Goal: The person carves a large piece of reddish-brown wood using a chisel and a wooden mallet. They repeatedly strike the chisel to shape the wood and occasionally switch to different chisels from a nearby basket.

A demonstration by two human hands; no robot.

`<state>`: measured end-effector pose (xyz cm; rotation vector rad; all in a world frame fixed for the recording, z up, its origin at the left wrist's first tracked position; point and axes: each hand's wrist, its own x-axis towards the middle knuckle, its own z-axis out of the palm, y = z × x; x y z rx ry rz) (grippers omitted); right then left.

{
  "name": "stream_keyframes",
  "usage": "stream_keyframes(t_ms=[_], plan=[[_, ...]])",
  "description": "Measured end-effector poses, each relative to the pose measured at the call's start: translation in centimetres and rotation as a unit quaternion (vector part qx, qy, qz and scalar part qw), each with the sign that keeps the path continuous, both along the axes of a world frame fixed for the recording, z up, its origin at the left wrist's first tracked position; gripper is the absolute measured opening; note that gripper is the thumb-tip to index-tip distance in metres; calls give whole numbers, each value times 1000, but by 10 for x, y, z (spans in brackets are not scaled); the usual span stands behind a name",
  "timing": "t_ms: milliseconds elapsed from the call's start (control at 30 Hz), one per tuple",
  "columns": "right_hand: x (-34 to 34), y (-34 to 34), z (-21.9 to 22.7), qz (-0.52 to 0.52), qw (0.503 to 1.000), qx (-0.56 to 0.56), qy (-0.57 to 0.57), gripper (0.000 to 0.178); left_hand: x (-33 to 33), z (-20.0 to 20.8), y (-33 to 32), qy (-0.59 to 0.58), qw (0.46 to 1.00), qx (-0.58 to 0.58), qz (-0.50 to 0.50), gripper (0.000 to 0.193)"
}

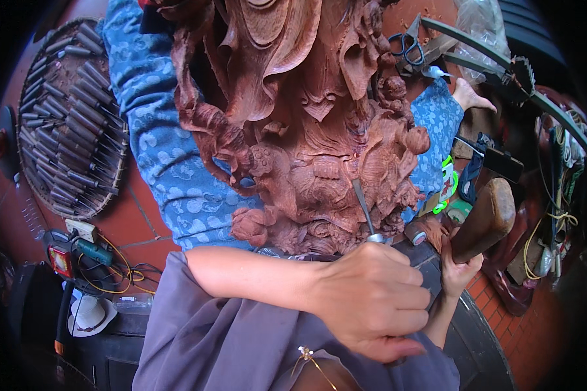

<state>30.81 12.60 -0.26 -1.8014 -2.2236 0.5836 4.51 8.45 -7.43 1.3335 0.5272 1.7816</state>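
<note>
A reddish-brown wood carving (326, 169) with draped folds, small figures and flower shapes rises between my knees. My left hand (375, 296) is closed in a fist round the handle of a chisel (364, 205); a metal ferrule shows above the fist, and most of the handle is hidden. The narrow steel blade points away from me, its tip against the lower middle of the carving. To the right, my right hand (460, 268) grips a thick wooden mallet (488, 221), raised beside the carving and apart from the chisel.
At far left, a round woven basket (25, 159) holds many wood-handled chisels. Scissors (407, 49), a small white-tipped bottle (435, 72) and a phone (503, 165) lie to the right. Below the basket are a work lamp (60, 260), yellow cable (125, 277) and white hat (90, 315).
</note>
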Motion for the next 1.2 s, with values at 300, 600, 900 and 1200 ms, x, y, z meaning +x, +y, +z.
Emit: stream_keyframes(t_ms=[300,600,900,1200], plan=[[-26,4,-9,-12,999,-41,32,18,-3,-21,6,-103,992,-3,77,28],[-17,2,-14,23,998,-43,36,30,6,-30,9,-96,990,11,101,37],[-15,0,-14,21,999,-38,-11,34,6,-29,11,-94,989,5,112,37],[-11,-6,-13,-29,998,-58,-15,46,6,-29,12,-103,988,3,118,40]])
